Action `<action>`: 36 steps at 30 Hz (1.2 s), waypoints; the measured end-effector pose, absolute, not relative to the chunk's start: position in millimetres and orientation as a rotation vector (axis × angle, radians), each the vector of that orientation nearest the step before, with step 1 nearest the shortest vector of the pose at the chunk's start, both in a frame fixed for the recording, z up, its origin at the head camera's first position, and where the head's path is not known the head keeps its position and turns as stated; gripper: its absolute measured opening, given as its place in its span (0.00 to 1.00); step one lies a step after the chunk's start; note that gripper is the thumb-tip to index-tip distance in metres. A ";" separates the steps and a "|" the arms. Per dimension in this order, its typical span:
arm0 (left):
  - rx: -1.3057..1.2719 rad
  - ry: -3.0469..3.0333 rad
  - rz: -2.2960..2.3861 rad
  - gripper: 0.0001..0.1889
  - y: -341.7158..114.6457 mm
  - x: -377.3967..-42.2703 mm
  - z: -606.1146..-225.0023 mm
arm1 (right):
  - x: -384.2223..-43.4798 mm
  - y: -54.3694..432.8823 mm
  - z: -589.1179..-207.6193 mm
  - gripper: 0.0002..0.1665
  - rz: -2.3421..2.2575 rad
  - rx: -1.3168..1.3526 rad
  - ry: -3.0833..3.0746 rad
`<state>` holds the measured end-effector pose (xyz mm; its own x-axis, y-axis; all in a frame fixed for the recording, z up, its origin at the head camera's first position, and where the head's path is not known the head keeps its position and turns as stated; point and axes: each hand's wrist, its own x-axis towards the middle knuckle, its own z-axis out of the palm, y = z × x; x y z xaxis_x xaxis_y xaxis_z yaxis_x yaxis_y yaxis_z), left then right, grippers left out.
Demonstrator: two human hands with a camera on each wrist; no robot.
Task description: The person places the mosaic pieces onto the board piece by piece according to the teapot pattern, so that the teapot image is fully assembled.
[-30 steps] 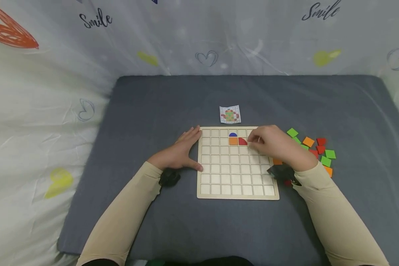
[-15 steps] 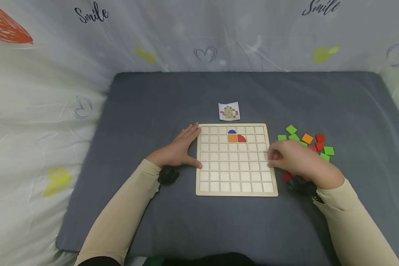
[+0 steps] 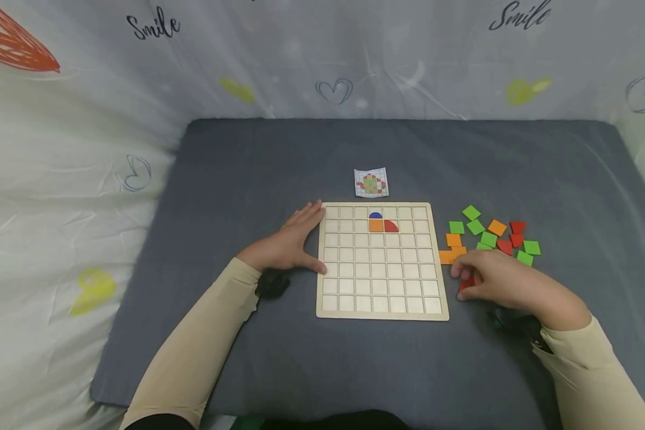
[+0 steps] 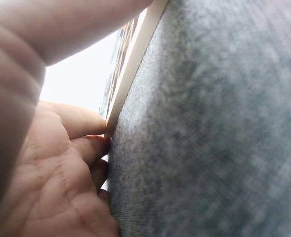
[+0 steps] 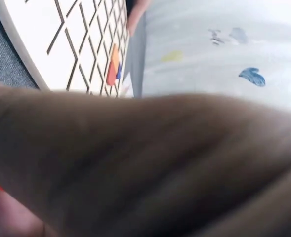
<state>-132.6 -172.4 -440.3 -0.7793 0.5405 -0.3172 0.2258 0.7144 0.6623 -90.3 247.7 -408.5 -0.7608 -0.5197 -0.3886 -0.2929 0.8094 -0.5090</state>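
A square wooden grid board (image 3: 383, 286) lies flat on the table. In its upper rows sit a blue half-round piece (image 3: 375, 215), an orange square (image 3: 376, 226) and a red quarter-round piece (image 3: 390, 226). My left hand (image 3: 287, 242) rests spread against the board's left edge, thumb and fingertips touching the rim. To the right of the board, my right hand (image 3: 497, 280) is low over small red pieces (image 3: 466, 283), thumb and fingers apart with red showing between them. The palm partly hides those pieces. In the right wrist view, the hand blocks most of the picture.
Loose green squares (image 3: 475, 227), orange squares (image 3: 447, 257) and red pieces (image 3: 517, 227) are scattered right of the board. Beyond its far edge lies a small pattern card (image 3: 371, 183). A grey cloth (image 3: 279, 370) covers the table, with a printed curtain (image 3: 419, 54) behind.
My right hand has moved from the board's upper right, rightward and toward me, to the red pieces. The orange squares beside the board are uncovered. My left hand stays at the left edge.
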 end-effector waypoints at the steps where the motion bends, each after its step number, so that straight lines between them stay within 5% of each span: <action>1: 0.589 2.422 0.845 0.70 -172.6 -132.6 -440.0 | -90.0 248.1 -408.3 0.19 -0.584 -0.595 2.469; 24: 0.600 2.421 0.852 0.69 -170.4 -129.5 -437.4 | -111.2 232.9 -390.8 0.09 -0.671 -0.664 2.590; 36: 0.590 2.430 0.834 0.69 -171.6 -130.2 -438.0 | -142.6 181.0 -382.8 0.04 -0.675 -0.792 2.625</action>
<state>-130.2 -171.6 -438.0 -0.7812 0.5397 -0.3138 0.2334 0.7187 0.6550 -142.6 181.0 -382.8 -0.7967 -0.5828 -0.1597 -0.4334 0.7353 -0.5211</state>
